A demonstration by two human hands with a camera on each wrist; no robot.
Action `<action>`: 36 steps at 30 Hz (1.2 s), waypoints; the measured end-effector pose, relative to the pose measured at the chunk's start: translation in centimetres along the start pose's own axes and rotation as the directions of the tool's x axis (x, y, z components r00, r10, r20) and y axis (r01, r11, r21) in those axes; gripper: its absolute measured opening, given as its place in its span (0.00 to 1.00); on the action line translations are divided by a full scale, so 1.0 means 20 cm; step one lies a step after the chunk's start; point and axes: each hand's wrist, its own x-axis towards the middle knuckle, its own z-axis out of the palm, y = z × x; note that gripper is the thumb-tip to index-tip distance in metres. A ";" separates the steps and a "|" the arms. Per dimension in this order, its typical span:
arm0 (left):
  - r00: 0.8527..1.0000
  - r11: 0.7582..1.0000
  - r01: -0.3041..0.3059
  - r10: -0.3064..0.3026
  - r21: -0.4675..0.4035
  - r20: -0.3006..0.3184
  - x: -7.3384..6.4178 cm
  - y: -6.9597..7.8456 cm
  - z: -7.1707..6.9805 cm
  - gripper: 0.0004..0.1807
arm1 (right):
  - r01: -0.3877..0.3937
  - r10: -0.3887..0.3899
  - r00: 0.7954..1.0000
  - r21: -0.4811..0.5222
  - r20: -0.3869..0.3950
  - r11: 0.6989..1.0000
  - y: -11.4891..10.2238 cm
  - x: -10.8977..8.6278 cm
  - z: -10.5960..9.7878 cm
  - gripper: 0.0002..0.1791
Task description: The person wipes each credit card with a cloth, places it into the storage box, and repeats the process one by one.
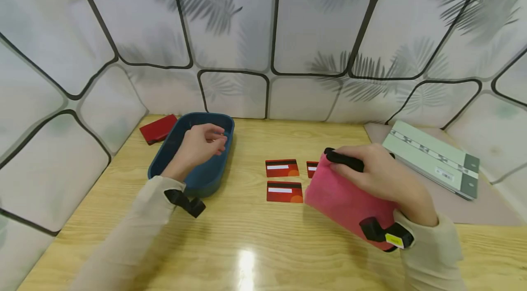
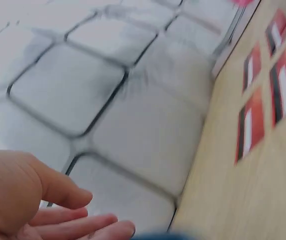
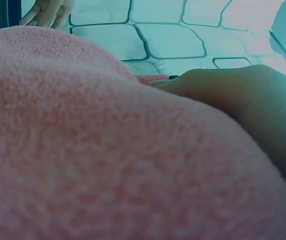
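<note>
My right hand (image 1: 380, 174) grips the top edge of a pink fleecy pouch (image 1: 346, 195) by its black trim, above the right part of the table. In the right wrist view the pouch (image 3: 108, 150) fills most of the picture, and what it contains is hidden. My left hand (image 1: 203, 144) hovers over a blue oblong tray (image 1: 206, 188), its fingers loosely bent. Nothing shows between thumb and fingers of the left hand (image 2: 48, 200) in the left wrist view. Several red cards with a white strip, such as this card (image 1: 284, 191), lie between the hands; the pouch partly covers some.
A red wallet-like item (image 1: 158, 129) lies at the tray's left, by the wall. On a grey mat (image 1: 490, 208) at the right rests a pale green book or box (image 1: 428, 156) with a patterned band. A patterned padded wall (image 1: 234, 94) closes off the table's back.
</note>
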 end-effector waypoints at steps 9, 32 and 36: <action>0.999 0.997 -0.034 0.033 -0.070 -0.009 -0.04 0.14 0.30 0.10 | -0.014 0.015 1.000 -0.014 0.017 1.000 0.01 0.00 -0.01 0.07; 0.995 0.999 0.030 -0.028 -0.028 0.097 0.11 -0.08 0.67 0.27 | -0.034 0.033 0.998 0.014 0.063 0.999 0.02 0.00 -0.02 0.05; 0.996 0.998 -0.019 0.013 0.068 0.084 0.11 -0.09 0.67 0.24 | -0.048 0.046 0.995 0.017 0.092 0.999 0.02 0.00 -0.01 0.03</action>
